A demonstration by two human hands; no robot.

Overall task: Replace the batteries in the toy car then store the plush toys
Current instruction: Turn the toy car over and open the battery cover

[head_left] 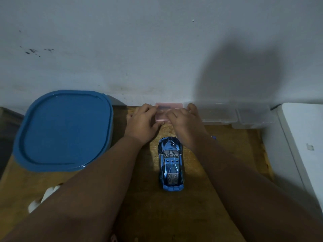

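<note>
Head view: your left hand and right hand both curl round a small pink box at the table's far edge by the wall; I cannot tell its contents. The toy car sits mid-table, nearer you. A lidded blue tub is left, clear boxes right.
</note>
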